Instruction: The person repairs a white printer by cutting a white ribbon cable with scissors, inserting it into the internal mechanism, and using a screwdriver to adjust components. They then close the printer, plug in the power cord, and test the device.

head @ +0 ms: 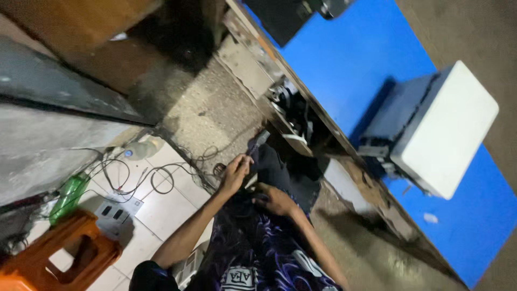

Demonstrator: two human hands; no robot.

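Fabric (253, 253), dark purple with a pale swirl pattern, fills the lower middle of the frame, bunched and draped; judged soft, light and limp, best gathered in a fistful or taken by an edge. Right hand (276, 200), just above it at frame centre, fingers curled down onto dark cloth, apparently pinching it. Left hand (235, 171), slightly up and left, closed round the lower end of a slim dark tool (258, 141) that points toward the upper middle; tool judged rigid and light, held by its handle. Orange plastic stool (59, 253), lower left. Green bottle (69, 195), clear bottle (141, 149) and black cables (156, 178) on pale floor tiles, left. Blue counter (344, 59), upper right, carrying a white boxy machine (441, 129).
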